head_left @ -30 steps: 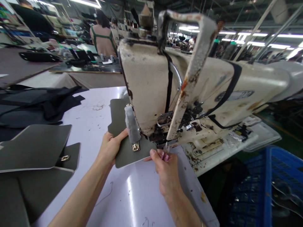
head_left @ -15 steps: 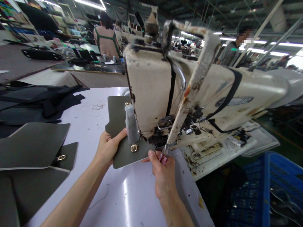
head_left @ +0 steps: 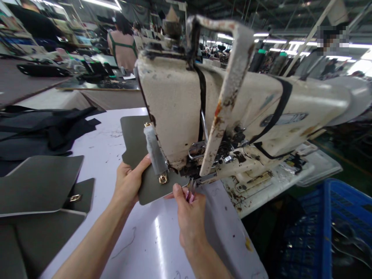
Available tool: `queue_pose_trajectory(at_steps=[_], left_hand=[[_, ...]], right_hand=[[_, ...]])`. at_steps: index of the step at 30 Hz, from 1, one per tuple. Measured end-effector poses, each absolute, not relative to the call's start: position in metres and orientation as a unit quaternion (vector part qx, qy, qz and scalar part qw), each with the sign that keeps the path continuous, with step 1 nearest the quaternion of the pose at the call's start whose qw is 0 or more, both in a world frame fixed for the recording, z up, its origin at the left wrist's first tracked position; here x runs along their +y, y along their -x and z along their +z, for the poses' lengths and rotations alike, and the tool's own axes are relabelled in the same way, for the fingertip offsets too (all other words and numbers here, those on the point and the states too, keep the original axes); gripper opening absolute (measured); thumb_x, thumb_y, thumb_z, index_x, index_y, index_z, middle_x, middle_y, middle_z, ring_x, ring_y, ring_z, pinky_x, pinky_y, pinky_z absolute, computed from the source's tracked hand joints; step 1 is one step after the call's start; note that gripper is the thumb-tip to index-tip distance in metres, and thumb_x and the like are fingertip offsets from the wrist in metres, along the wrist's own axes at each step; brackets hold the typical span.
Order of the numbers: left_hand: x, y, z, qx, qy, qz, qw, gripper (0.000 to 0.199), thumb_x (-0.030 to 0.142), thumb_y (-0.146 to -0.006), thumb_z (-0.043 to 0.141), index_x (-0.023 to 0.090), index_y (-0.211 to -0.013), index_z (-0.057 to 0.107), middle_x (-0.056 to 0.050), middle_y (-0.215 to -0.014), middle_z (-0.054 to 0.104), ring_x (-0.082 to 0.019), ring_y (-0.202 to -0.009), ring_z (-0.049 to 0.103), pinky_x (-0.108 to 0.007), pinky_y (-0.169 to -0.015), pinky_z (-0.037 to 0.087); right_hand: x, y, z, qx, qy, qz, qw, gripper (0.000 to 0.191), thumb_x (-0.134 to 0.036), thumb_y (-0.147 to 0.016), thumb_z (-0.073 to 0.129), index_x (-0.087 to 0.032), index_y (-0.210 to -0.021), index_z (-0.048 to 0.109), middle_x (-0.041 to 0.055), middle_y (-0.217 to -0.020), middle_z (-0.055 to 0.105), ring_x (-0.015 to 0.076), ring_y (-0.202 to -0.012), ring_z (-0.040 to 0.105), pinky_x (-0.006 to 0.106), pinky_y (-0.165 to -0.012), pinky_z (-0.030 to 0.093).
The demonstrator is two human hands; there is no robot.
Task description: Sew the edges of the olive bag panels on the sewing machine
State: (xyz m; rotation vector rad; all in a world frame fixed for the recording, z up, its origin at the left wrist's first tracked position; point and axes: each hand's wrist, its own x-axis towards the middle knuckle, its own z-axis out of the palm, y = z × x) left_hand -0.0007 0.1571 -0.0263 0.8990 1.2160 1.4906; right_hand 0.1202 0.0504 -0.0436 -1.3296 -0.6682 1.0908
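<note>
A dark grey-green panel [head_left: 132,133] lies on the white table, its right side under the head of the sewing machine [head_left: 171,104]. My left hand [head_left: 130,178] grips its left edge, thumb on top and fingers beneath. Fixed to the panel is a strap in cloudy wrapping [head_left: 155,151], with a gold buckle [head_left: 163,178] at its near end. In my right hand [head_left: 190,211] are small scissors [head_left: 190,193] with pink handles, blades pointing up near the needle area. That hand's thumb rests by the panel's near right corner. The needle itself is hidden.
More grey-green panels [head_left: 43,186] lie at the left, with dark fabric pieces [head_left: 37,131] behind them. A blue crate [head_left: 327,232] stands at the lower right. A rusty metal bar [head_left: 223,104] slants down before the machine. Other people are in the background.
The view has shifted slightly. Relative to the machine, the panel has slid a little to the right and turned slightly. The machine's shiny thread lever has dropped. Both hands keep their holds.
</note>
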Motion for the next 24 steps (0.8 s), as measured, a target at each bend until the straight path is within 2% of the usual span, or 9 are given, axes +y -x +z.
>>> queue_pose_trajectory(at_steps=[3, 7, 12, 19, 24], left_hand=[[0.158, 0.001, -0.028, 0.497, -0.368, 0.622, 0.481, 0.036, 0.034, -0.064, 0.089, 0.018, -0.092, 0.073, -0.001, -0.093, 0.076, -0.012, -0.072, 0.066, -0.018, -0.064, 0.055], [0.160, 0.001, -0.033, 0.501, -0.364, 0.623, 0.478, 0.041, 0.038, -0.065, 0.090, 0.016, -0.095, 0.074, -0.003, -0.096, 0.078, -0.013, -0.072, 0.066, -0.019, -0.064, 0.054], [0.162, 0.000, -0.033, 0.498, -0.359, 0.627, 0.480, 0.049, 0.039, -0.065, 0.090, 0.016, -0.105, 0.074, -0.003, -0.101, 0.078, -0.013, -0.075, 0.068, -0.020, -0.066, 0.056], [0.156, 0.002, -0.031, 0.496, -0.345, 0.638, 0.478, 0.049, 0.038, -0.067, 0.090, 0.018, -0.109, 0.075, -0.004, -0.106, 0.079, -0.015, -0.079, 0.070, -0.022, -0.069, 0.059], [0.138, 0.001, -0.027, 0.494, -0.329, 0.665, 0.453, 0.052, 0.032, -0.069, 0.089, 0.022, -0.117, 0.074, -0.005, -0.118, 0.077, -0.018, -0.091, 0.073, -0.025, -0.080, 0.062]], right_hand=[[0.051, -0.116, -0.049, -0.272, 0.566, 0.466, 0.623, 0.047, -0.051, -0.091, 0.066, -0.016, -0.061, 0.065, 0.0002, -0.061, 0.053, 0.0143, -0.065, 0.049, 0.025, -0.062, 0.038], [0.052, -0.110, -0.056, -0.258, 0.559, 0.454, 0.644, 0.049, -0.051, -0.091, 0.067, -0.019, -0.059, 0.047, -0.0048, -0.059, 0.035, 0.0112, -0.060, 0.032, 0.024, -0.054, 0.028], [0.058, -0.104, -0.054, -0.237, 0.550, 0.451, 0.662, 0.045, -0.050, -0.091, 0.065, -0.017, -0.061, 0.056, -0.0020, -0.059, 0.045, 0.0132, -0.062, 0.042, 0.025, -0.059, 0.035], [0.063, -0.102, -0.052, -0.238, 0.567, 0.433, 0.659, 0.044, -0.047, -0.091, 0.064, -0.017, -0.059, 0.059, -0.0012, -0.056, 0.050, 0.0140, -0.060, 0.046, 0.025, -0.059, 0.037], [0.062, -0.107, -0.051, -0.248, 0.564, 0.437, 0.656, 0.044, -0.046, -0.090, 0.064, -0.019, -0.058, 0.056, -0.0028, -0.055, 0.045, 0.0133, -0.058, 0.042, 0.025, -0.058, 0.035]])
